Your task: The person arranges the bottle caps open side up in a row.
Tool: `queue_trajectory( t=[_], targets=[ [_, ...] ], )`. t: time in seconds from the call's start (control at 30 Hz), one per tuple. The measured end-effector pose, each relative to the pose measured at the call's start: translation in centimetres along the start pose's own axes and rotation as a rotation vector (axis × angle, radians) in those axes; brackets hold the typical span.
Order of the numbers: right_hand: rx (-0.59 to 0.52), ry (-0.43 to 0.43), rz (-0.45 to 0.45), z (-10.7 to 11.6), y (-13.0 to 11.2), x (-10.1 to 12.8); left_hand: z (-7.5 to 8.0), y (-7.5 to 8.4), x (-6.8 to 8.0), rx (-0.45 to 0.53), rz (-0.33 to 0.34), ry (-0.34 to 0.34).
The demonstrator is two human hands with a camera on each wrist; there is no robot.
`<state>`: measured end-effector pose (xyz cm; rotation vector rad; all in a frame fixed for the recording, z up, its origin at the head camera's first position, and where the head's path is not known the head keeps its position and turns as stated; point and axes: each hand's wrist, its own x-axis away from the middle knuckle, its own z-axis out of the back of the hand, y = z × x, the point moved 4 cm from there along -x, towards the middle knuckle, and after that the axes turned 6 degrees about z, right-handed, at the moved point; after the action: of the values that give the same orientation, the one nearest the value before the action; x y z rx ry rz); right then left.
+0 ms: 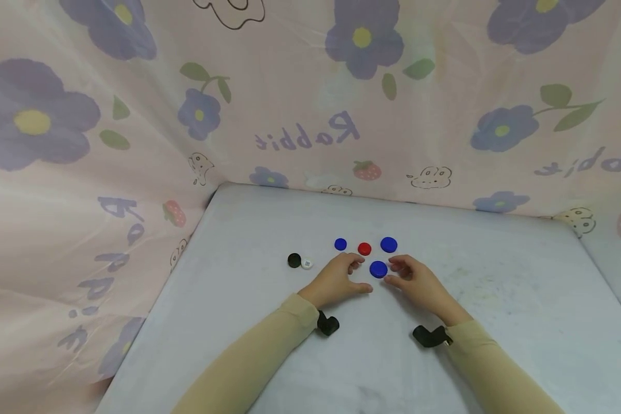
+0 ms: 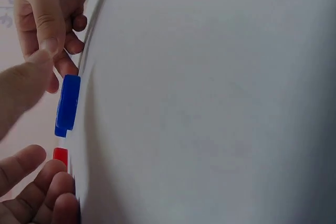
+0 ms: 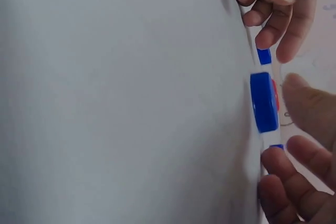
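A large blue bottle cap (image 1: 378, 269) lies on the table between the two hands. My left hand (image 1: 337, 279) is to its left, thumb and fingers spread apart and holding nothing. On its right is my right hand (image 1: 416, 283), its fingers loosely bent and its thumb close to the cap's edge; whether it touches cannot be told. In the right wrist view, the blue cap (image 3: 264, 102) is in front of the right thumb and fingers, with nothing between them. Just beyond the hands lie a red cap (image 1: 364, 249), another large blue cap (image 1: 388, 245) and a smaller blue cap (image 1: 340, 244).
A black cap (image 1: 294, 260) and a white cap (image 1: 307, 263) lie side by side, left of the left hand. The pale table (image 1: 227, 276) meets a flower-printed curtain (image 1: 290, 103) at the back and left. Black camera mounts (image 1: 328, 325) sit at both wrists.
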<state>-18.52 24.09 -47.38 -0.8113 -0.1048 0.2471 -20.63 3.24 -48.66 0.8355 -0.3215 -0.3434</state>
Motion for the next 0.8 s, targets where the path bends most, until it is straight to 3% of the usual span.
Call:
queue_trajectory(
  t=[0.13,0.4,0.63,0.8],
  targets=[
    [-0.010,-0.024,-0.003,0.0,0.7,-0.2,0.0,0.5,-0.4,-0.042,0.021,-0.020],
    [-0.112,-0.097,-0.072,-0.6,2.0,-0.5,0.0,0.3,-1.5,-0.022,0.101,-0.102],
    [-0.062,-0.081,-0.066,-0.7,2.0,-0.6,-0.1,0.2,-2.2,0.011,0.099,-0.138],
    [-0.041,-0.068,-0.056,-0.9,1.7,-0.6,-0.1,0.3,-2.2,0.006,0.100,-0.118]
  ],
)
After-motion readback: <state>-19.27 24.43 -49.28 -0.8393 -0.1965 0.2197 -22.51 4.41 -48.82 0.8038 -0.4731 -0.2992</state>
